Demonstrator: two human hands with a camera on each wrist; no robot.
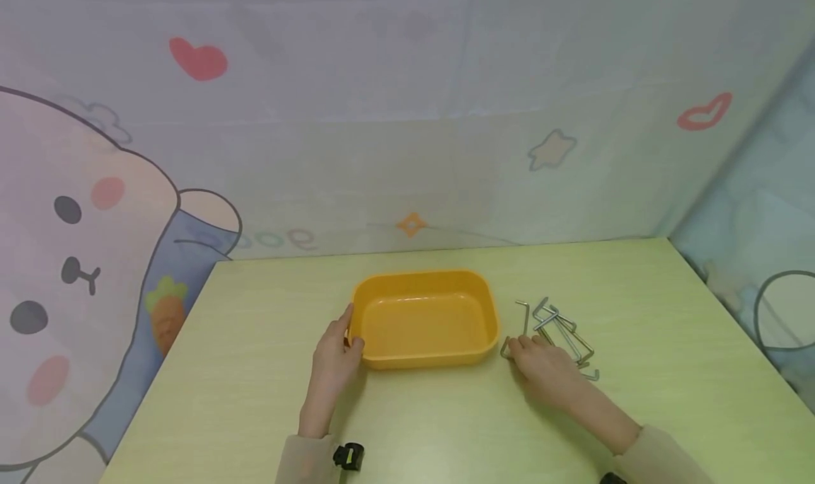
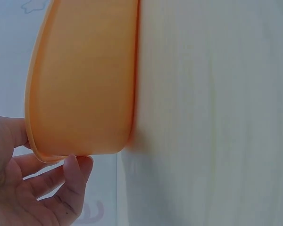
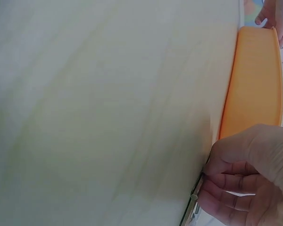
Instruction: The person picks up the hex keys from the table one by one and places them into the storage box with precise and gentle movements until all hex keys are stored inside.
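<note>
A shallow yellow plastic tray (image 1: 420,360) lies on the table. My left hand (image 1: 335,356) grips its left end, thumb at the near corner and fingers along the outer side. The left wrist view shows the fingers (image 2: 74,181) bent against the tray's end wall. To the right of the tray, my right hand (image 1: 544,371) is down at the table with its fingertips together. They pinch an L-shaped metal hex key (image 1: 505,348), partly hidden under the fingers. A loose pile of similar hex keys (image 1: 563,328) lies just beyond and beside that hand.
The pale wood-grain table (image 1: 255,371) runs back to a cloth backdrop (image 1: 382,151) with printed hearts, a star and a cartoon animal. Another printed cloth hangs along the right side. A black strap (image 1: 349,456) sits at the left wrist.
</note>
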